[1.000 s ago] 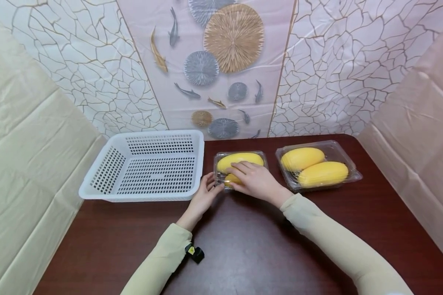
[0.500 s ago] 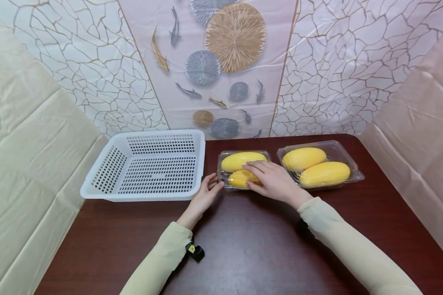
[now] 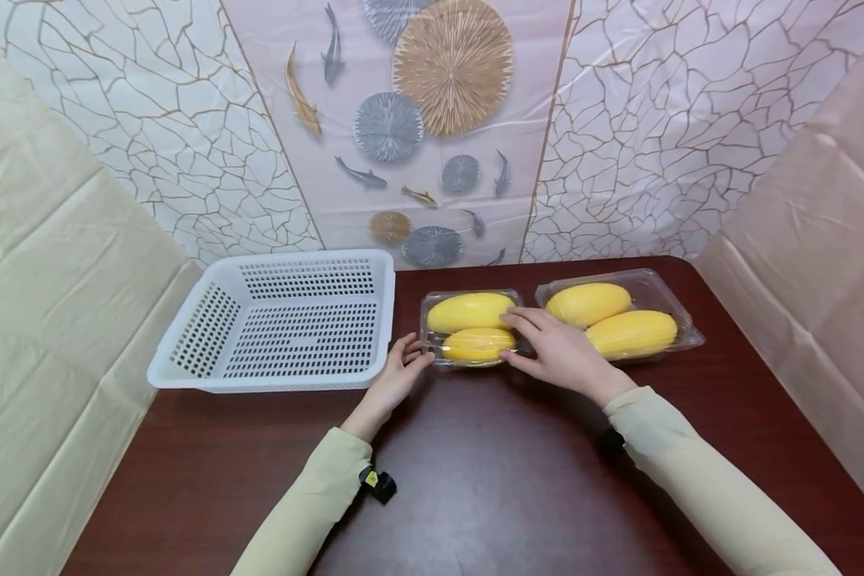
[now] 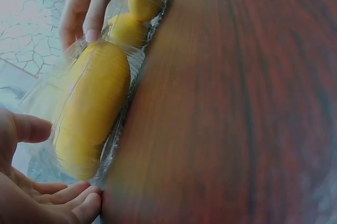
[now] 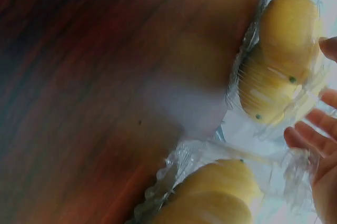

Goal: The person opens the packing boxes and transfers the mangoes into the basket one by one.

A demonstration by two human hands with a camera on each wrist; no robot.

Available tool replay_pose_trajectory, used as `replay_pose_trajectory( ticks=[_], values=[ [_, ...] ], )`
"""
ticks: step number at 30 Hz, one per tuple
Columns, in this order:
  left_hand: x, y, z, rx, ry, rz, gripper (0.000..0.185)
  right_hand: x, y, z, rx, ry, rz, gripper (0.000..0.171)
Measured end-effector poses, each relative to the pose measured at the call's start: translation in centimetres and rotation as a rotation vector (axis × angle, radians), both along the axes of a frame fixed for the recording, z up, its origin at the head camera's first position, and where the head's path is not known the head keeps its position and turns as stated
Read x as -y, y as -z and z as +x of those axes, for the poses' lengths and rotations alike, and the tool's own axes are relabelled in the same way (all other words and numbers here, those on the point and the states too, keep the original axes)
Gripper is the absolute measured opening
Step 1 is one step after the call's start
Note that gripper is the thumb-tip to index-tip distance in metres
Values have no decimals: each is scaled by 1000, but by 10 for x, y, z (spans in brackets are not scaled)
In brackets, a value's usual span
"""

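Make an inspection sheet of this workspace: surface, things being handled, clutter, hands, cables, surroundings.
Surface: dark reddish-brown table.
Job's things: left clear box holding two yellow fruits; right clear box holding two more.
Clutter: nothing seen besides a white basket, left of both boxes.
Left hand: at the left box's left end.
Right hand: at that box's right end.
Cables: nothing seen.
Surroundings: patterned backdrop behind, pale fabric at both sides.

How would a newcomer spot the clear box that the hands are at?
On the dark reddish table, find the white slotted basket. The clear box with two oval yellow fruits is just to its right in the head view. The neighbouring box farther right holds two more, but only this box sits between the left hand and the right hand.
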State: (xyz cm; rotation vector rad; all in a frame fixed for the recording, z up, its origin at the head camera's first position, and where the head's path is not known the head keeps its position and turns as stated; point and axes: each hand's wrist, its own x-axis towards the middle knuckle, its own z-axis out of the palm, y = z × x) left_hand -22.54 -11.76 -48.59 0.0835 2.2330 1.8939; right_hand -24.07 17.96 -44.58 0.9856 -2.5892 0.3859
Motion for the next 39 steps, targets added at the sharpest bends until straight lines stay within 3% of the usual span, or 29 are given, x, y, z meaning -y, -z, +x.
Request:
replay_pose_trajectory(
  ticks=[4,8,12,17,24,31,39],
  values=[
    [-1,-1,1,-6,-2,-15,70,-4,-3,1,48,45,4,66],
    [-1,-3,3,-14,9,-56,66,-7,-3,0,38,39,14,62],
    [1,-5,6,-10,29,-89,62,-6,-2,1,-56,2,54,57],
    [8,-7,12,56,46,-98,62,-3,4,4,-192,-74,118,54],
    [12,-8,17,87,66,-111,62,-6,11,9,-333,-152,101,48],
    [12,-8,18,76,58,-115,60,-6,13,5,-390,-181,92,56],
    [11,-8,19,55,57,-122,60,-6,15,2,-447,-177,90,53]
  ],
)
